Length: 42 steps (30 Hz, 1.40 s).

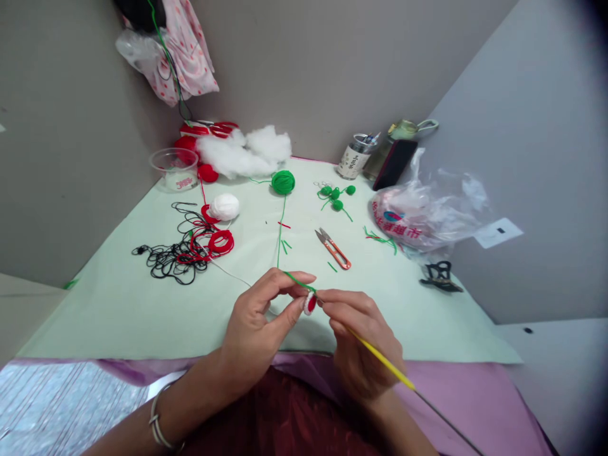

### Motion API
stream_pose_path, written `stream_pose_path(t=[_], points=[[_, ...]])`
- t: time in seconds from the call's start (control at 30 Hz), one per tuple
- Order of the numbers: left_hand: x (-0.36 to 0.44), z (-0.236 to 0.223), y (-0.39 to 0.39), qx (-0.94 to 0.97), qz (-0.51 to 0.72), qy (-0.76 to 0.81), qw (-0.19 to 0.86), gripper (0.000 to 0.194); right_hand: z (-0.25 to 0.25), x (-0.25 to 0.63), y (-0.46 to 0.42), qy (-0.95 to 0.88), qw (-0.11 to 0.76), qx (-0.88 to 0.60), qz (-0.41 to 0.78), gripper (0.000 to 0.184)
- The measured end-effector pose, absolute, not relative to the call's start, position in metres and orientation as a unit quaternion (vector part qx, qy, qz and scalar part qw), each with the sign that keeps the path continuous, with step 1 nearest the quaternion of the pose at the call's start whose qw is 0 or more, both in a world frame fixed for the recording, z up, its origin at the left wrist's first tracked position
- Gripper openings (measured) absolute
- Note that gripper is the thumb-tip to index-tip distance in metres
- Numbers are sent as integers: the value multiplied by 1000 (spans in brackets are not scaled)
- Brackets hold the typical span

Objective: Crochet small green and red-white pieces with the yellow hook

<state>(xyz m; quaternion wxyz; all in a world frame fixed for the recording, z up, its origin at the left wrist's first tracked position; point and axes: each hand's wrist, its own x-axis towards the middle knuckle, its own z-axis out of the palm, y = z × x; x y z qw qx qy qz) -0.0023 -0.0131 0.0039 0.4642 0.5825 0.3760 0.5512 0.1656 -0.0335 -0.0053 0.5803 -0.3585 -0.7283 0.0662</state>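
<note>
Between thumb and fingers, my left hand (259, 323) pinches a small red and white crocheted piece (310, 303) above the table's front edge. Green yarn (278, 244) runs from a green yarn ball (284, 182) down over the left forefinger to the piece. My right hand (363, 339) is closed around a crochet hook (384, 360) with a yellow grip and a long metal shaft pointing down to the right. The hook's tip meets the piece, though the fingers partly hide it. A white strand passes behind my left hand.
Orange-handled thread snips (335, 249) lie mid-table, near small green crocheted balls (337, 205). To the left are tangled black cord (178, 256), red yarn (221, 242) and a white yarn ball (225, 207). Stuffing (242, 152) sits at the back; a plastic bag (427, 212) stands right.
</note>
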Motion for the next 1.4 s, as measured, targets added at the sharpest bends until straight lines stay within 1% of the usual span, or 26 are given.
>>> stream_pose_path(t=[0.2,0.3,0.4,0.47,0.53,0.57,0.63,0.73,0.8,0.83,0.9,0.97,1.1,1.2,1.27,1.3,1.33,1.4], points=[[-2,5,-15,548,532,400,507,19,0,166,-34,-741,558,-370,36,23],[2,6,-15,497,535,401,553,25,-2,167,-35,-753,535,-382,17,26],[6,11,-14,401,525,362,658,38,-10,170,-37,-771,503,-388,-52,36],[6,14,-14,315,483,322,751,43,-15,171,-38,-779,487,-384,-93,44],[5,16,-11,247,433,291,817,47,-15,171,-37,-780,497,-373,-78,47],[3,16,-9,230,419,288,830,48,-13,172,-36,-772,514,-371,-44,45],[0,14,-5,241,428,304,816,46,-7,172,-33,-741,554,-374,61,37],[-5,11,-2,327,473,338,745,35,3,172,-29,-646,620,-383,226,24],[-6,9,-3,379,485,339,712,28,6,171,-26,-587,657,-363,302,21],[-5,9,-3,395,484,335,705,28,6,169,-25,-573,665,-354,322,20],[-4,8,-5,412,479,325,703,31,5,166,-23,-580,658,-359,320,19],[-2,8,-6,417,471,319,709,34,3,164,-23,-612,636,-374,284,18],[2,9,-7,389,486,327,711,38,1,160,-25,-645,620,-386,224,23],[6,9,-8,341,508,322,722,45,-5,158,-29,-699,577,-410,107,31],[7,8,-8,293,489,307,762,47,-9,159,-29,-727,553,-407,18,36],[7,8,-7,266,470,299,786,48,-9,160,-29,-726,560,-399,-4,37],[6,8,-6,242,452,294,807,46,-9,161,-28,-719,575,-391,9,35],[3,8,-2,211,432,291,827,41,-6,164,-24,-683,603,-399,105,29]])
